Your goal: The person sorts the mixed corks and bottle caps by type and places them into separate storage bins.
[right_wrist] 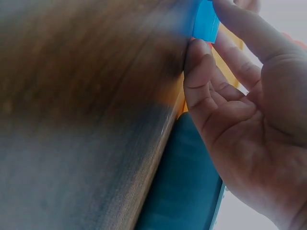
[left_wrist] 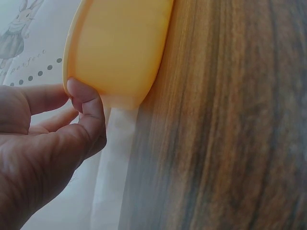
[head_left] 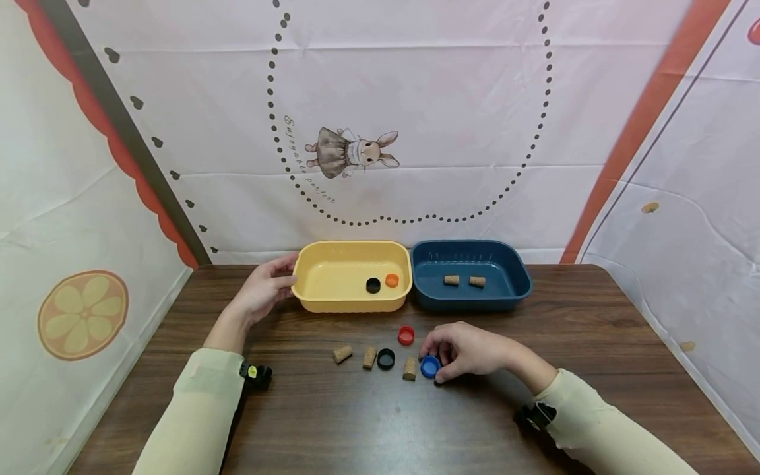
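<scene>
My left hand pinches the left end of the yellow basin; in the left wrist view the thumb and a finger meet at its rim. On the table, my right hand holds a blue bottle cap between thumb and fingers. The right wrist view shows the same blue cap at the fingertips. Just left of it stands a cork. Near these lie a black cap, a red cap and two more corks, one beside the black cap, another farther left.
Inside the yellow basin are a black cap and an orange cap. A dark blue basin adjoins it on the right, with two corks inside. Behind both hangs a printed cloth. The tabletop is brown wood.
</scene>
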`<control>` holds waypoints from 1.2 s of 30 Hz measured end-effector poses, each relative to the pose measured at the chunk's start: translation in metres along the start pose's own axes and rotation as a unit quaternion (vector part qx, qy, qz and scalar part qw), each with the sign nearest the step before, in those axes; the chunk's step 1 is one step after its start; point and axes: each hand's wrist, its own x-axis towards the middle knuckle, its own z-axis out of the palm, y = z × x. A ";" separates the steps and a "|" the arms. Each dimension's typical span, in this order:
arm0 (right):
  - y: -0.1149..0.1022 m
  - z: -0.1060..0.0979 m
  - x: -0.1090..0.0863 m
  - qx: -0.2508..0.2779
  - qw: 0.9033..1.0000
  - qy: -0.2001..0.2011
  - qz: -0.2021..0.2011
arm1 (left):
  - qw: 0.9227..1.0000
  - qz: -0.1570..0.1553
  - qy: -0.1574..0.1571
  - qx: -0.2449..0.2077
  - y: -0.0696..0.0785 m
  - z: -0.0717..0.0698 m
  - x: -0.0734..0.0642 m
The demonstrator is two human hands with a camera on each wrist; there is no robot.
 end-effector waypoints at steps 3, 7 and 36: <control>0.000 0.000 0.000 -0.001 1.000 0.000 0.000 | 1.000 -0.001 0.000 0.000 0.000 0.000 0.000; 0.000 0.001 0.000 -0.004 1.000 0.002 -0.001 | 1.000 0.000 -0.001 -0.001 -0.001 0.000 0.000; -0.014 -0.018 -0.006 -0.008 0.999 0.039 0.004 | 1.000 0.000 0.000 0.005 -0.002 -0.002 0.001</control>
